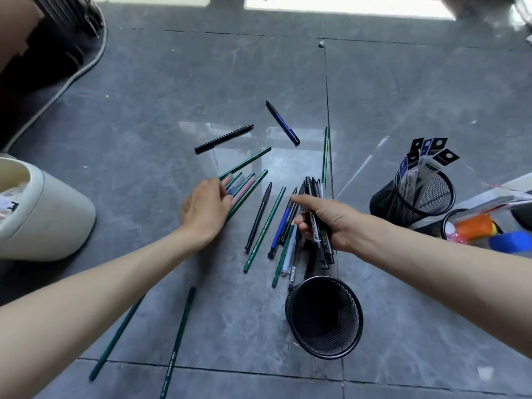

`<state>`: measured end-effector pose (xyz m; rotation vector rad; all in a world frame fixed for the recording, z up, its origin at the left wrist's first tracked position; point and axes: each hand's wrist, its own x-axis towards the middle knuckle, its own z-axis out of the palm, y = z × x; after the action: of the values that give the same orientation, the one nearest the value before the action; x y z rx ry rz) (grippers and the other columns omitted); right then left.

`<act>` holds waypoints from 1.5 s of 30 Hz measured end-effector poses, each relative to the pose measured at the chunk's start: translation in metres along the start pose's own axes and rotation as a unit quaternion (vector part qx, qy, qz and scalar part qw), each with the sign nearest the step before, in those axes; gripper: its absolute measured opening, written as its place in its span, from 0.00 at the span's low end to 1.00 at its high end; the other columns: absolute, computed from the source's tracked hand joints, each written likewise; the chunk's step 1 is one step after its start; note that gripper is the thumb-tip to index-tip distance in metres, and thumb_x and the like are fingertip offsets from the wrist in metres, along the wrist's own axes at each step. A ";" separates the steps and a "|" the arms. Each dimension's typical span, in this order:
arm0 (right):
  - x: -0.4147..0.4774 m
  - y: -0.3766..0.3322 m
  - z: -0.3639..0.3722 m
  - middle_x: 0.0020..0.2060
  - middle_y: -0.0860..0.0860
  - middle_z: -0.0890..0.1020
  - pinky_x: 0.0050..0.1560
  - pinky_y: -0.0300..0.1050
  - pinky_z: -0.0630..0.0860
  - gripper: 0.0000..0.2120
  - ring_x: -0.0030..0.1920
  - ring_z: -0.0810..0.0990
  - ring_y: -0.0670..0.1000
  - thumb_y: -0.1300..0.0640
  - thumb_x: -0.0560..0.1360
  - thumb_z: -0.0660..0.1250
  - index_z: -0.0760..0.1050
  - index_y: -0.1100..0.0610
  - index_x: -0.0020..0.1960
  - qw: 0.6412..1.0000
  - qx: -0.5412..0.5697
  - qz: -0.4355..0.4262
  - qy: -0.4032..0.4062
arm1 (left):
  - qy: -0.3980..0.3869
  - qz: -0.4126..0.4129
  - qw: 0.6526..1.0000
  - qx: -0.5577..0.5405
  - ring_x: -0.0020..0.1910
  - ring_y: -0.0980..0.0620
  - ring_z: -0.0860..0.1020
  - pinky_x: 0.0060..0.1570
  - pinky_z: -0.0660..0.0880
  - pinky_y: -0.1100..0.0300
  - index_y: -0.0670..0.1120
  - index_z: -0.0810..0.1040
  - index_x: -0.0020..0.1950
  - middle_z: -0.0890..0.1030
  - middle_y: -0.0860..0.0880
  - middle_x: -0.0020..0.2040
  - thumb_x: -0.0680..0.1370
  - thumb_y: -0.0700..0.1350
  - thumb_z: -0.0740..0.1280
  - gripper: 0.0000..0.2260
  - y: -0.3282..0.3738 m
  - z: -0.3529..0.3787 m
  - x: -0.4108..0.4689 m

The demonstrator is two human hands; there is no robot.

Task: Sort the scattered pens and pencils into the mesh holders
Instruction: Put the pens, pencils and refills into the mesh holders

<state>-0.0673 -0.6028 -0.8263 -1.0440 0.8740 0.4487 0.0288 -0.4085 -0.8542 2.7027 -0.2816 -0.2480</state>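
- Left hand (205,208): palm down on the grey tiled floor (144,125), fingers nearly straight and laid on the near ends of a small cluster of pencils and pens (243,187). It is touching them, not gripping.
- Right hand (325,220): fingers curled round a bundle of black pens (318,228), index finger stretched out to the left.
- Empty mesh holder (349,338): tilted toward the camera, just below the right hand.
- Second mesh holder (388,207): upright, well to the right, holding packaged refills (423,159).
- Loose between the hands: a black pen (258,217), a green pencil (264,228) and a blue pen (280,226).
- Farther out: another black pen (224,138), a dark blue pen (282,123) and a lone green pencil (325,156).
- Two green pencils (178,341) lie near the left forearm.
- White bin (57,214) at far left.
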 end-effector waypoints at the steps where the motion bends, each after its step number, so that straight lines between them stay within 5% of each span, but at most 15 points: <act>1: 0.000 0.001 -0.002 0.23 0.53 0.77 0.21 0.34 0.69 0.10 0.19 0.72 0.46 0.54 0.73 0.70 0.72 0.59 0.44 1.000 0.000 0.003 0.000 | -0.005 -0.003 0.999 0.042 0.50 0.40 0.76 0.43 0.69 0.53 0.45 0.74 0.43 0.77 0.44 0.48 0.75 0.46 0.64 0.05 -0.008 -0.001 0.003; 8: 0.007 0.005 0.000 0.21 0.51 0.73 0.23 0.36 0.69 0.12 0.17 0.68 0.46 0.53 0.72 0.72 0.71 0.58 0.45 1.000 -0.017 0.019 -0.008 | -0.057 0.062 0.984 0.155 0.41 0.40 0.75 0.36 0.66 0.56 0.40 0.75 0.41 0.76 0.42 0.41 0.70 0.43 0.65 0.06 -0.008 -0.004 0.010; 13: 0.006 0.008 0.001 0.21 0.50 0.74 0.27 0.38 0.69 0.11 0.17 0.68 0.46 0.53 0.73 0.71 0.71 0.58 0.45 1.000 -0.015 0.012 -0.004 | 0.013 0.051 0.994 0.096 0.35 0.41 0.69 0.35 0.63 0.53 0.42 0.63 0.45 0.70 0.44 0.33 0.75 0.46 0.63 0.10 -0.011 -0.014 0.016; 18: 0.004 0.007 -0.002 0.21 0.50 0.74 0.23 0.37 0.68 0.10 0.17 0.68 0.46 0.54 0.73 0.71 0.72 0.58 0.43 1.000 -0.013 0.010 0.003 | -0.020 0.015 0.997 0.079 0.40 0.41 0.70 0.39 0.67 0.51 0.43 0.66 0.45 0.74 0.40 0.44 0.77 0.56 0.61 0.16 -0.021 -0.024 0.033; 23: 0.002 0.010 -0.004 0.21 0.51 0.73 0.21 0.36 0.67 0.09 0.17 0.67 0.47 0.55 0.74 0.70 0.72 0.58 0.43 1.000 -0.010 0.009 0.000 | -0.123 -0.010 0.989 0.084 0.47 0.37 0.74 0.43 0.69 0.51 0.41 0.67 0.43 0.75 0.36 0.50 0.76 0.45 0.65 0.10 -0.019 -0.016 0.032; 30: 0.001 0.010 -0.003 0.21 0.51 0.73 0.21 0.36 0.68 0.09 0.17 0.67 0.47 0.55 0.74 0.70 0.72 0.58 0.42 1.000 -0.014 0.016 -0.002 | -0.069 0.012 0.993 0.090 0.40 0.41 0.72 0.39 0.65 0.53 0.42 0.66 0.48 0.75 0.42 0.41 0.76 0.43 0.57 0.05 -0.001 -0.027 0.022; 33: 0.000 0.008 -0.003 0.22 0.50 0.74 0.22 0.36 0.69 0.10 0.17 0.68 0.46 0.53 0.73 0.71 0.73 0.57 0.42 1.000 -0.002 0.012 -0.009 | -0.125 0.022 0.989 -0.076 0.36 0.43 0.75 0.34 0.67 0.54 0.42 0.68 0.51 0.79 0.43 0.46 0.78 0.40 0.56 0.04 0.023 -0.025 0.009; 36: 0.001 0.007 -0.002 0.22 0.50 0.74 0.23 0.38 0.71 0.17 0.19 0.68 0.46 0.44 0.66 0.73 0.72 0.56 0.40 1.000 0.013 -0.013 -0.003 | -0.251 -0.063 0.898 -0.355 0.23 0.55 0.68 0.23 0.67 0.61 0.42 0.69 0.57 0.74 0.50 0.33 0.81 0.42 0.58 0.07 0.055 -0.020 -0.011; 40: 0.002 0.006 0.001 0.24 0.51 0.74 0.22 0.37 0.70 0.24 0.20 0.69 0.46 0.36 0.59 0.73 0.76 0.57 0.39 0.998 0.030 -0.053 0.004 | -0.293 -0.046 0.871 -0.391 0.21 0.57 0.68 0.19 0.65 0.65 0.43 0.71 0.47 0.71 0.51 0.27 0.81 0.42 0.59 0.05 0.096 -0.014 -0.038; 42: 0.002 0.005 0.001 0.32 0.54 0.82 0.29 0.42 0.78 0.25 0.26 0.79 0.52 0.37 0.57 0.74 0.83 0.57 0.41 0.997 0.043 -0.060 0.010 | -0.290 -0.023 0.884 -0.366 0.26 0.53 0.74 0.24 0.69 0.65 0.45 0.72 0.42 0.76 0.48 0.31 0.79 0.39 0.59 0.06 0.113 -0.009 -0.049; 45: 0.001 0.002 -0.003 0.35 0.55 0.85 0.42 0.54 0.81 0.15 0.34 0.84 0.54 0.45 0.64 0.76 0.83 0.57 0.37 0.997 0.061 -0.044 0.014 | -0.240 -0.004 0.921 -0.305 0.47 0.46 0.77 0.50 0.75 0.56 0.41 0.77 0.44 0.76 0.42 0.50 0.76 0.41 0.61 0.07 0.120 0.001 -0.059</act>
<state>-0.0692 -0.6042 -0.8285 -0.9736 0.8670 0.3036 -0.0476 -0.5030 -0.7976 1.9931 -0.2749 -0.8529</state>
